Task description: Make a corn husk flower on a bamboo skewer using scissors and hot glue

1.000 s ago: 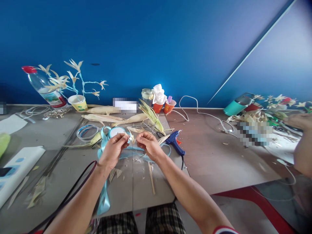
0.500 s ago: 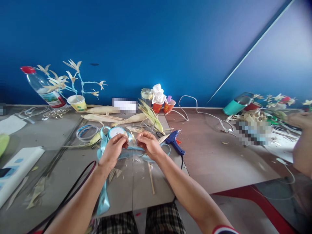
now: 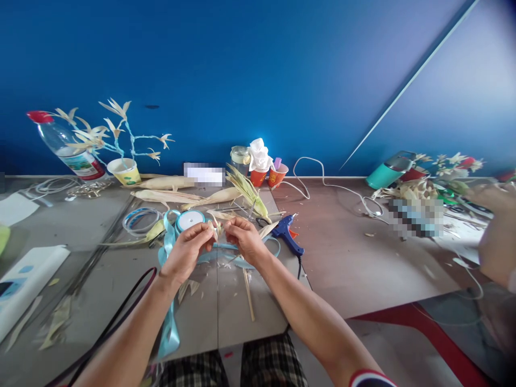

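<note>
My left hand (image 3: 192,244) is closed in a pinch on a small pale piece of corn husk (image 3: 218,230). Facing it, my right hand (image 3: 244,239) pinches the other side of the same piece, whose lower part the fingers hide. Just behind my left hand lies a spool of light blue ribbon (image 3: 189,219), its loose ribbon (image 3: 170,333) hanging down over the table's front edge. A blue glue gun (image 3: 288,234) rests to the right of my right hand. Dry corn husks (image 3: 167,197) and a greener husk (image 3: 252,193) lie beyond both hands.
At the back left, husk flowers on blue stems stand in a yellow cup (image 3: 124,172) beside a leaning plastic bottle (image 3: 74,150). Red paper cups (image 3: 277,176) and a glass jar (image 3: 240,159) are against the wall. Far right, another person's hand (image 3: 494,199) is blurred near a teal tumbler (image 3: 389,171).
My fingertips have drawn slightly closer together around the husk piece, and my left hand has tilted a little. The whole view has shifted slightly.
</note>
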